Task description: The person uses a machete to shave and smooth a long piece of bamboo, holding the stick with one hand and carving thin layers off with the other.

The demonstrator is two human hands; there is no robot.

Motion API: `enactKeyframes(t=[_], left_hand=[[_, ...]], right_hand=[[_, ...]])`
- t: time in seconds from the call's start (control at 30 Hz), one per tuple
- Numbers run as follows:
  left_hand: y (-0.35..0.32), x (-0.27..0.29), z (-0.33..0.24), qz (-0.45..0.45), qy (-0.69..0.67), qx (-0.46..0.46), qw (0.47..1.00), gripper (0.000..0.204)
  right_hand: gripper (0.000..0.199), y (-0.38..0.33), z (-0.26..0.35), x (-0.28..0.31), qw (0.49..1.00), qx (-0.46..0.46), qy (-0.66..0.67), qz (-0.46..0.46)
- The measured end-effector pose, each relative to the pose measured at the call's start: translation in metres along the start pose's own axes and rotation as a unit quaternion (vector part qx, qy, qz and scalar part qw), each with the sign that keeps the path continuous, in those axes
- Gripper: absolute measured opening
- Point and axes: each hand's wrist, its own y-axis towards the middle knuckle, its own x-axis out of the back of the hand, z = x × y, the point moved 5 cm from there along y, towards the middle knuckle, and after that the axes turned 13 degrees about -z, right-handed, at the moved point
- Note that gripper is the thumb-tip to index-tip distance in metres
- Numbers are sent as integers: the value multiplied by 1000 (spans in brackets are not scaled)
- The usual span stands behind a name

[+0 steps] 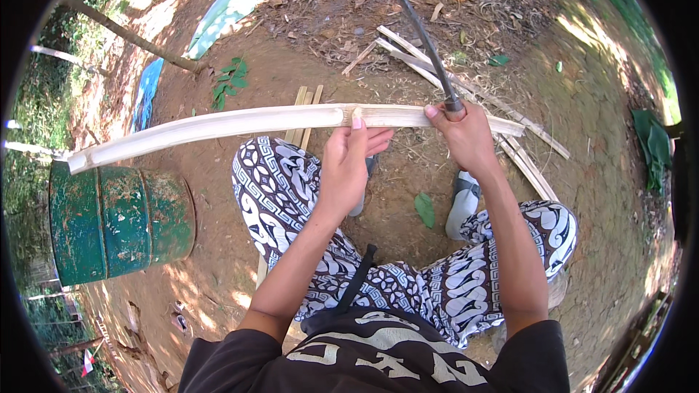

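A long split bamboo piece lies crosswise in front of me, its pale hollow inner face turned up and a node near its middle. My left hand supports it from below at that node, thumb pressed on the inner face and fingers stretched out underneath. Closed round the handle of a machete is my right hand; the dark blade points away from me. The right thumb rests against the bamboo near its right end. Whether other right fingers touch the bamboo is hidden.
Bamboo strips lie on the ground beyond my right hand, with more strips near my left knee. A rusty green drum is at the left, under the bamboo's far end. Wood shavings and leaves litter the dirt.
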Motion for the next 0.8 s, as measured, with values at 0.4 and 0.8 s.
enactKeyframes(t=[0.4,0.8], left_hand=[[-13,15,-121,46,738,-290,608,40],[-12,54,-30,202,448,99,865,39]], right_hand=[[35,-10,14,11,999,33,13,5],[34,-13,15,28,989,38,105,-102]])
